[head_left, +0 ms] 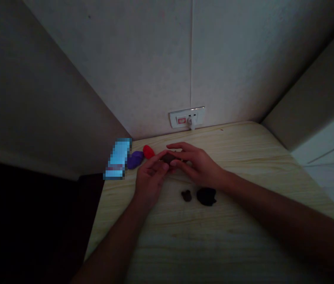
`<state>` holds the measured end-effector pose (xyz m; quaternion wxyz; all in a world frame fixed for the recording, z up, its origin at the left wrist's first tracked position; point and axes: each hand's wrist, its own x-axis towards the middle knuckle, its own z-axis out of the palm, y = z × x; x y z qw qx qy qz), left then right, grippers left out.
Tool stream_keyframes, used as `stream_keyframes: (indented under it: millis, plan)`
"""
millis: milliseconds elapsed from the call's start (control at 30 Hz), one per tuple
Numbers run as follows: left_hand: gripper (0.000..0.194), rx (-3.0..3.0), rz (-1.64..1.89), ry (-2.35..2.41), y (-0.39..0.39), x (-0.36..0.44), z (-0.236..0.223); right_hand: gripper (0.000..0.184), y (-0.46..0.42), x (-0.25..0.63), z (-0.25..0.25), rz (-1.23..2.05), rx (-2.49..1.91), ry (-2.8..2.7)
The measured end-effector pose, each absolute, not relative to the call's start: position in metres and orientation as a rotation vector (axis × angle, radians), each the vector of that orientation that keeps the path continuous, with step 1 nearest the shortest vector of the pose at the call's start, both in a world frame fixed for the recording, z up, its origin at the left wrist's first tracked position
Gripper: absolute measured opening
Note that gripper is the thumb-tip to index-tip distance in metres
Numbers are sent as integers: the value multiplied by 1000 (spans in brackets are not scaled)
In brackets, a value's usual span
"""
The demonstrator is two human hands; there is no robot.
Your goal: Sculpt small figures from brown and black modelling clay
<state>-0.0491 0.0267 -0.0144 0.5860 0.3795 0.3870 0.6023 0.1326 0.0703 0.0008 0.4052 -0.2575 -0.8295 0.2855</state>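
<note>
Between both hands, above the far half of the wooden table (161,244), is a dark brown lump of modelling clay (168,158). My left hand (150,177) grips its near left side, thumb against it. The fingers and thumb of my right hand (199,163) close on it from the right. Nearer to me on the tabletop lies a small brown piece (187,195) with rounded ear-like bumps. Beside it is a larger flat black piece (206,196) with pointed corners. Just past my left hand sit a red lump (148,151) and a purple lump (135,159).
A blurred-out lit screen, phone-shaped (118,158), lies at the table's left edge. On the wall behind is a socket plate (187,117) with a white plug (191,122) in it. Walls border the table at the back and far left; the left side drops into darkness.
</note>
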Motion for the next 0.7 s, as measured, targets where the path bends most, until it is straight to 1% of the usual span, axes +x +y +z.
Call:
stream_keyframes:
  millis: [67, 167, 267, 400, 467, 567, 700]
  plan:
    - [36, 920, 1406, 932, 27, -50, -16, 23, 69, 132, 3, 776, -690, -2010]
    - [31, 995, 1397, 972, 27, -51, -20, 17, 67, 130, 2, 949, -760, -1815]
    - [29, 1064, 1390, 1002, 28, -52, -24, 21, 67, 127, -1, 1122, -784, -1650]
    - [35, 1077, 1368, 1020, 27, -52, -25, 31, 70, 125, -5, 1293, -860, -1560]
    - [34, 1056, 1355, 1026, 26, -52, -25, 34, 72, 126, -6, 1362, -886, -1529]
    - [34, 998, 1350, 1042, 27, -51, -24, 34, 73, 126, -6, 1496, -827, -1475]
    - [36, 942, 1334, 1044, 27, -49, -20, 31, 73, 126, -10, 1657, -699, -1348]
